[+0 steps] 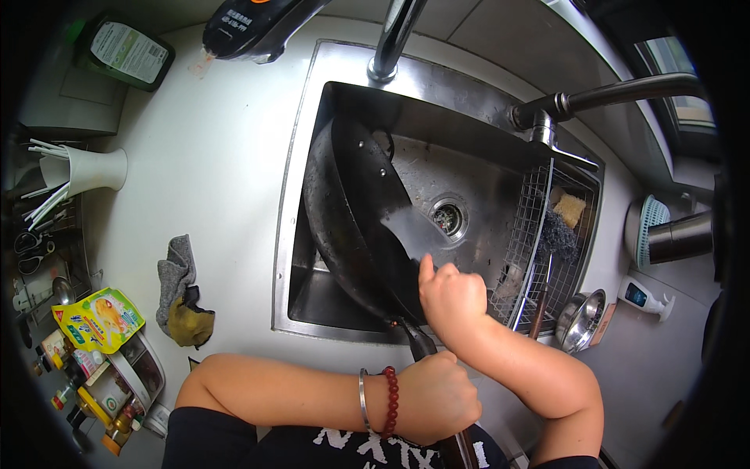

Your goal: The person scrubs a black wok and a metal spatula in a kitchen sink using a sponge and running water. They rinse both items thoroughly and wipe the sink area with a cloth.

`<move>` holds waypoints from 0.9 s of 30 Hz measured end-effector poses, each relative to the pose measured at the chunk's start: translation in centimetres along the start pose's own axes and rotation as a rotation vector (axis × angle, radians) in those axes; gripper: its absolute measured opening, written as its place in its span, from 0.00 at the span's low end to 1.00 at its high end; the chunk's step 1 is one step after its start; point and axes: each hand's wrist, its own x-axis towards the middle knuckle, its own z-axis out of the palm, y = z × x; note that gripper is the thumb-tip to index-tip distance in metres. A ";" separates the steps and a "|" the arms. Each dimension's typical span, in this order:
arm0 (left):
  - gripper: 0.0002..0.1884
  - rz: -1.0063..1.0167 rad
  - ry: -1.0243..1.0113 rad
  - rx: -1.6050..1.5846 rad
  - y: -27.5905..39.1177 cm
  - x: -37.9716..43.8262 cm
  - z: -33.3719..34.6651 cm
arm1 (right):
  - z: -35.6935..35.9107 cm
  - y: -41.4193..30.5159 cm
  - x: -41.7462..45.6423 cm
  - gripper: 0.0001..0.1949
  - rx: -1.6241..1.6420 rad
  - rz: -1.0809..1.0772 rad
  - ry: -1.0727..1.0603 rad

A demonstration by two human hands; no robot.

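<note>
A black wok (343, 217) stands tilted on its side in the stainless steel sink (299, 64), rivets showing on its inner wall. My left hand (436, 398), with a bead bracelet and a metal bangle at the wrist, is closed around the wok's long handle (419, 343) at the sink's front edge. Over the front part of the wok is my right hand (454, 299), fingers curled around the end of a thin, blurred metal blade or sheet (413, 231) that lies against the wok's inside. What exactly this tool is cannot be told. The drain (449, 218) shows beside it.
A wire basket (515, 234) at the sink's right holds a yellow sponge (569, 210) and steel wool (556, 237). Faucets (389, 47) rise behind. Grey and mustard cloths (176, 269) lie on the left counter, near a yellow packet (99, 319). Metal bowls (580, 319) stand at right.
</note>
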 end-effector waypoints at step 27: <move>0.08 -0.009 -0.026 0.001 0.0 0.0 0.0 | 2.4 1.9 1.7 0.28 0.028 0.026 0.158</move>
